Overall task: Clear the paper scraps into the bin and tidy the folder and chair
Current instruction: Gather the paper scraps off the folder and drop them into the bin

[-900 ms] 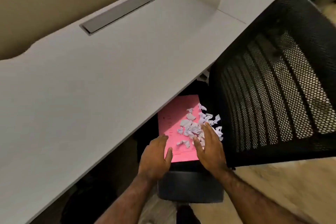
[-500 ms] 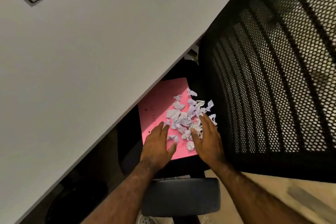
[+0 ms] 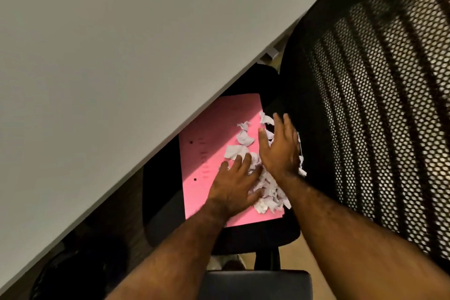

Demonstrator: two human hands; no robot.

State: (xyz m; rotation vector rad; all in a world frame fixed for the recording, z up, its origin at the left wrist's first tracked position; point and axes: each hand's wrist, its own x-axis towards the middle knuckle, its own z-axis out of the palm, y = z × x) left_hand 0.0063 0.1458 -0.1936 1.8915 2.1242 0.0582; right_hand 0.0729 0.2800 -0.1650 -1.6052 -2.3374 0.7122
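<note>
**Paper scraps could spill off the folder onto the seat and floor**

Paper scraps (image 3: 264, 190), small crumpled white pieces, lie on a flat pink card folder (image 3: 209, 146) that rests on the black padded seat (image 3: 255, 236) of a mesh-backed office chair (image 3: 365, 105), at centre frame, partly tucked under the edge of the pale grey desk top (image 3: 121, 44) that fills the upper left.

Both hands are open and flat, not pinching anything. The left hand (image 3: 233, 185) has its fingers spread and presses palm-down on the folder beside the pile. The right hand (image 3: 280, 148) stands more on edge with fingers together, at the folder's right border, with the heap lying between the two hands.

The likely trouble is at that right border. A few scraps already sit past the right hand's outer side, at or over the folder's edge next to the chair back, and a sweep there could knock them down into the gap beside the mesh. The pieces look light and loosely crumpled, so a quick scooping motion may scatter them rather than gather them. Several scraps toward the folder's upper part lie apart from the main heap and may be missed. The folder looks smooth and thin; pressure on one side might slide it across the seat. No bin is in view.
</note>
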